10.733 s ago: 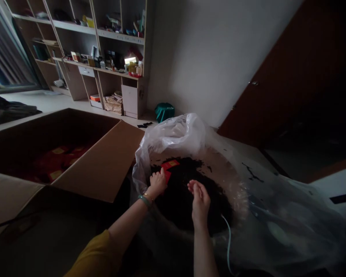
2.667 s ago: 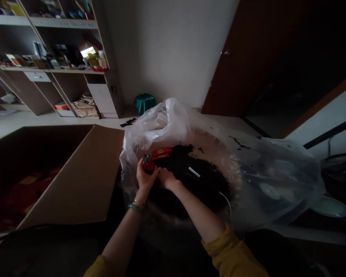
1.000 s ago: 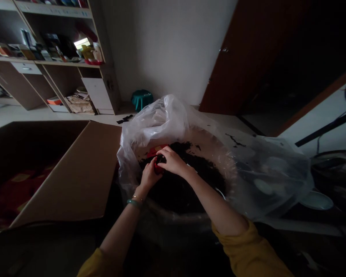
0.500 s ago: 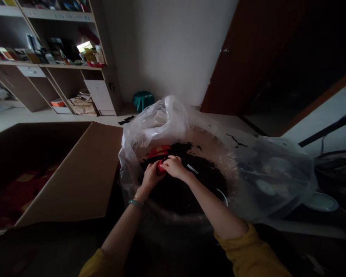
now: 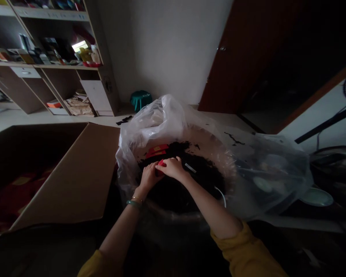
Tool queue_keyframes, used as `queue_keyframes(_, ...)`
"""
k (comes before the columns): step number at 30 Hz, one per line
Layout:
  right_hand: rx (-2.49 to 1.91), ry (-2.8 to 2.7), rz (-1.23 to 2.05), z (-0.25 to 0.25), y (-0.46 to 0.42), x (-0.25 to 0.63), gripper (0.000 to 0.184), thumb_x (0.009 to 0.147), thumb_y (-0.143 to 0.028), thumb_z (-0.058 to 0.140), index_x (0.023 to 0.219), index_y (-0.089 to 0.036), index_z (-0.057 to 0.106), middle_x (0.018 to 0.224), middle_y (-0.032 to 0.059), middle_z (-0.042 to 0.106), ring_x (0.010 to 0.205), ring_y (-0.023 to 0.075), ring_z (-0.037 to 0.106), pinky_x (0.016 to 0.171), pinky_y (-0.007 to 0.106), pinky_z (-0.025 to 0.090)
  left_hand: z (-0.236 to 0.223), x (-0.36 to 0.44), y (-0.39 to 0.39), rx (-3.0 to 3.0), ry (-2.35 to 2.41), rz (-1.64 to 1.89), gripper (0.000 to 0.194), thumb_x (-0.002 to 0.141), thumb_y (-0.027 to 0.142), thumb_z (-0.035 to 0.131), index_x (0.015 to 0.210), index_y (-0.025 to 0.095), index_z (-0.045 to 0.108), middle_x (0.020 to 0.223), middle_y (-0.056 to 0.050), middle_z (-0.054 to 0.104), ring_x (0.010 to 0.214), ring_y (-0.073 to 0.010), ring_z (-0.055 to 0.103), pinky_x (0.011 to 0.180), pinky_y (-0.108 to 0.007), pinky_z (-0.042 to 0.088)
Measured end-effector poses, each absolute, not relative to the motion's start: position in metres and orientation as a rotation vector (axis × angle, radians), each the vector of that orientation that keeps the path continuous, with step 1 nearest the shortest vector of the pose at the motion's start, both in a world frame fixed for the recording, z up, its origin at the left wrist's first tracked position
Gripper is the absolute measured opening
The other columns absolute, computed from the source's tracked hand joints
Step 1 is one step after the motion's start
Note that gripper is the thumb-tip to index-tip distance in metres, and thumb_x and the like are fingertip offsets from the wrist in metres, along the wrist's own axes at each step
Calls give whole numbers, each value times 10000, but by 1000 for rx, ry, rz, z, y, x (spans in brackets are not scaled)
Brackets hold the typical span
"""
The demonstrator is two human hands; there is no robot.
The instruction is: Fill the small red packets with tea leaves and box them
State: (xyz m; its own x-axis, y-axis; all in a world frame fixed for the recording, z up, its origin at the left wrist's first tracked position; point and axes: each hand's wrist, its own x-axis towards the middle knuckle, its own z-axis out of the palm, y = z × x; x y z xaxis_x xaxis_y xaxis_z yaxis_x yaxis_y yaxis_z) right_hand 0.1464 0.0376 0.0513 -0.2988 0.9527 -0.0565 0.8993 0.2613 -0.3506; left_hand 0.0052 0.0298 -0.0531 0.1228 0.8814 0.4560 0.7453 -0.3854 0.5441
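Both hands are closed around a small red packet (image 5: 161, 163), most of it hidden by the fingers. My left hand (image 5: 149, 177) grips it from the left, and my right hand (image 5: 173, 168) from the right and top. They are over a round tub lined with clear plastic sheeting (image 5: 173, 119). Dark loose flakes (image 5: 203, 179) fill the tub below the hands. Just beyond my fingers, red packets with a yellowish patch (image 5: 156, 151) lie on the flakes. A short pale strip (image 5: 190, 167) rests to the right of my right hand.
An open cardboard box (image 5: 75, 181) holding red packets (image 5: 20, 188) stands at the left. A thin white curved piece (image 5: 222, 197) shows at the tub's right side. Plastic sheeting spreads right, near a pale dish (image 5: 317, 197). Behind are shelves (image 5: 57, 67), a green-covered bin (image 5: 140, 100) and a door (image 5: 219, 57).
Both hands stay on the red packet with a slight shift of the fingers; more of its red top shows between them. The whole view has shifted a little.
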Motion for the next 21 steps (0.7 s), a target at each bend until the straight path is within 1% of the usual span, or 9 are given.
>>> queue_keyframes(2,-1757,-2335,599,48,39,144,361,929,-462,438,909,-234,717,1005,74,735,1032,248,624,1004,458,310,-53,6,30,2178,1588,1144,569,623,248,771,1148,199,559,1077,-94,655,982,-258,636,848,-385,505)
queue_keyframes(4,-1726,-2285,708,46,42,145,372,956,-407,391,941,-224,714,1007,71,734,990,231,642,932,391,382,-51,6,30,2140,1574,1194,554,635,239,759,1146,198,550,1056,-83,645,953,-239,638,841,-368,509)
queue_keyframes(6,-1687,-2243,735,43,44,150,380,967,-387,368,978,-217,707,994,60,736,939,204,655,856,316,420,-50,6,30,2111,1587,1228,531,637,233,755,1128,198,554,1032,-73,640,925,-228,634,839,-364,508)
queue_keyframes(10,-1610,-2221,716,40,45,158,371,971,-353,367,995,-198,703,939,38,738,866,171,656,779,242,428,-48,5,30,2069,1629,1207,504,624,239,771,1086,190,577,1001,-67,652,917,-231,623,845,-377,498)
queue_keyframes(13,-1568,-2208,672,41,49,166,329,957,-297,396,965,-179,704,949,55,727,866,172,641,793,243,412,-47,5,29,1998,1594,1180,608,560,309,828,1102,179,585,1026,-80,668,945,-254,621,869,-400,490)
queue_keyframes(15,-1556,-2196,623,42,53,175,314,944,-275,411,916,-163,703,955,75,715,861,176,627,796,252,400,-46,6,29,1898,1492,1191,620,591,354,812,1139,179,581,1024,-78,682,924,-239,637,850,-379,502)
queue_keyframes(18,-1516,-2147,609,44,59,191,331,927,-291,414,812,-148,690,857,68,700,764,165,603,708,245,395,-43,7,28,1678,1374,1287,426,754,369,674,1133,189,602,924,-48,708,817,-185,663,764,-311,523)
queue_keyframes(19,-1492,-2125,635,44,61,195,336,919,-313,421,785,-150,683,798,50,690,719,157,589,666,237,388,-42,7,28,1615,1363,1326,348,780,365,641,1078,187,630,876,-39,712,776,-172,664,737,-294,522)
queue_keyframes(21,-1459,-2073,688,43,63,200,336,879,-391,477,738,-156,672,676,10,651,637,144,554,603,226,364,-40,7,28,1540,1364,1373,239,770,359,642,925,180,676,804,-30,712,720,-162,659,704,-276,516)
